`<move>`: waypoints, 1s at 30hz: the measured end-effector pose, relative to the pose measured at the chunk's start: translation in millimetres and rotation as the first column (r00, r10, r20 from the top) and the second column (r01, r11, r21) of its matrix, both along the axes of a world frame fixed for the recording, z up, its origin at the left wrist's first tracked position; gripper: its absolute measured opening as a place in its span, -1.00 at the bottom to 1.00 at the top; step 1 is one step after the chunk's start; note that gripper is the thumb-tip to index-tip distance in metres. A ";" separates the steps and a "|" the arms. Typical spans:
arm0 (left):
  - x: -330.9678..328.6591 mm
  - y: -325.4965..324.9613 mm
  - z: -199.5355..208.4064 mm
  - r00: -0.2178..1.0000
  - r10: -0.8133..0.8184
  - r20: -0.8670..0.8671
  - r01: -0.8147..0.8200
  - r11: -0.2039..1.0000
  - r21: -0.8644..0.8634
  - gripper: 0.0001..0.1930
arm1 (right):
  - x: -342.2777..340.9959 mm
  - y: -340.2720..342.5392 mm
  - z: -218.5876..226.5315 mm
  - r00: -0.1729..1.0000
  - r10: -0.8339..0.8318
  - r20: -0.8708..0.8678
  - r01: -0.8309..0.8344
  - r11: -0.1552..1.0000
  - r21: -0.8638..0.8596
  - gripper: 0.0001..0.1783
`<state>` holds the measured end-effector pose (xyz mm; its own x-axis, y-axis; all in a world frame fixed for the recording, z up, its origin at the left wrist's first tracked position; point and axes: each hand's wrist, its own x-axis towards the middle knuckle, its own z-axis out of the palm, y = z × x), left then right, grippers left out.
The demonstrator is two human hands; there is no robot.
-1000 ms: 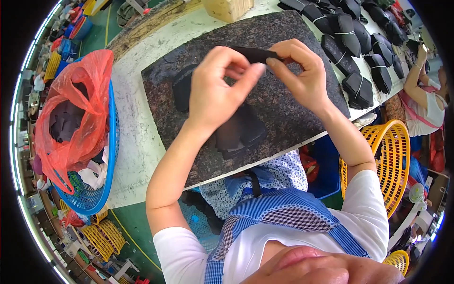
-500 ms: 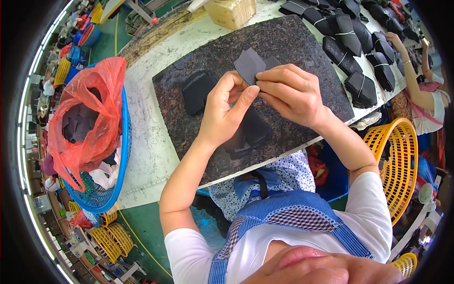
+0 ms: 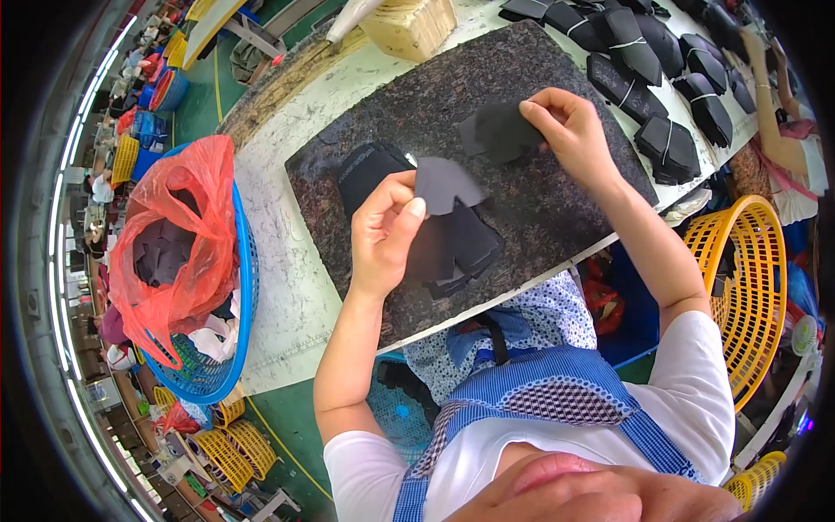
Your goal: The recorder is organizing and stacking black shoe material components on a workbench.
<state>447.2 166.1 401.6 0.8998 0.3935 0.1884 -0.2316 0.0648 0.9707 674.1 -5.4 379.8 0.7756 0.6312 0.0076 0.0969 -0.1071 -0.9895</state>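
Between the thumb and fingers of my left hand (image 3: 381, 239) is a dark grey notched piece (image 3: 442, 184), thin and flat like cloth or foam. Farther right, my right hand (image 3: 576, 135) pinches the edge of a black flat piece (image 3: 506, 132) that hangs over the slab, slightly blurred. Below the grey piece lies a pile of black notched pieces (image 3: 470, 244) on the speckled dark stone slab (image 3: 565, 209). A second black stack (image 3: 367, 174) sits just beyond my left hand, partly covered by it.
On the left, a blue basket (image 3: 246, 287) holds a red plastic bag (image 3: 196, 252) of dark scraps. Tied black bundles (image 3: 668, 150) cover the table's far right. A yellow basket (image 3: 761, 296) stands at the right, near another person's arm (image 3: 765, 104). A pale block (image 3: 409, 28) is at the back.
My hands were together at a grey piece and have moved apart. The left now holds a notched grey piece lower down; the right has gone up and right with a black piece.
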 end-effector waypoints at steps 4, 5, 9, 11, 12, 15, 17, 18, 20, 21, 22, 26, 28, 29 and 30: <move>-15.5 -1.1 -1.2 0.996 0.090 -0.013 -0.088 0.991 0.105 -0.82 | -1.0 -9.6 10.3 0.335 -0.114 0.935 0.257 0.966 0.026 -0.67; -19.3 -11.6 2.6 0.979 0.188 -0.082 -0.162 0.954 0.254 -0.83 | -25.0 -10.0 23.0 0.632 0.001 0.775 0.011 1.000 -0.010 -0.69; -24.2 -52.5 28.7 0.977 0.140 0.160 -0.204 0.399 0.894 -0.69 | -94.0 -24.6 61.0 0.837 0.547 0.007 -0.541 0.829 -0.139 -0.73; -43.9 -52.1 29.6 0.925 0.337 0.175 -0.319 0.440 0.840 -0.53 | -100.6 -31.3 58.6 0.849 0.516 -0.113 -0.521 0.853 -0.020 -0.67; -48.7 -54.0 28.1 0.889 0.450 0.085 -0.395 0.663 0.636 -0.48 | -108.4 -37.9 48.9 0.815 0.530 -0.234 -0.523 0.847 0.094 -0.62; -94.6 -58.0 23.0 0.793 -0.113 -0.598 0.107 0.993 -0.047 -0.75 | -131.6 -52.1 39.4 0.662 0.592 -0.459 -0.594 0.788 0.160 -0.57; -105.5 -63.5 20.8 0.761 -0.266 -0.591 0.223 0.964 -0.147 -0.85 | -123.5 -67.9 30.8 0.599 0.613 -0.515 -0.736 0.675 -0.053 -0.69; -109.8 -60.3 14.8 0.742 -0.336 -0.579 0.298 0.940 -0.164 -0.83 | -123.5 -71.3 27.8 0.576 0.550 -0.604 -0.742 0.662 -0.105 -0.73; -104.2 -54.7 13.5 0.748 -0.296 -0.595 0.140 0.945 -0.294 -0.79 | -114.7 -59.9 34.9 0.613 0.561 -0.556 -0.715 0.693 -0.090 -0.75; -96.5 -46.2 16.9 0.771 -0.209 -0.601 0.045 0.960 -0.276 -0.76 | -109.8 -43.8 45.9 0.666 0.523 -0.531 -0.667 0.737 -0.110 -0.73; -85.4 -34.3 18.4 0.811 -0.124 -0.572 -0.054 0.957 -0.285 -0.74 | -106.7 -26.8 54.5 0.722 0.476 -0.502 -0.609 0.782 -0.135 -0.72; -53.2 -6.3 3.1 0.777 0.010 -0.629 -0.073 0.994 -0.075 -0.69 | -91.7 0.1 45.5 0.823 0.507 -0.256 -0.568 0.747 -0.347 -0.70; -50.6 -8.5 -4.6 0.769 0.010 -0.639 -0.057 0.997 -0.053 -0.69 | -91.0 -0.9 37.3 0.836 0.487 -0.255 -0.549 0.736 -0.395 -0.70; -50.0 -9.6 -7.6 0.757 0.013 -0.654 -0.041 0.999 -0.027 -0.69 | -91.1 -2.3 36.4 0.835 0.455 -0.309 -0.547 0.744 -0.384 -0.71; -49.7 -10.2 -9.8 0.757 0.009 -0.653 -0.039 0.999 -0.032 -0.69 | -90.7 -3.3 34.3 0.836 0.452 -0.310 -0.546 0.743 -0.388 -0.71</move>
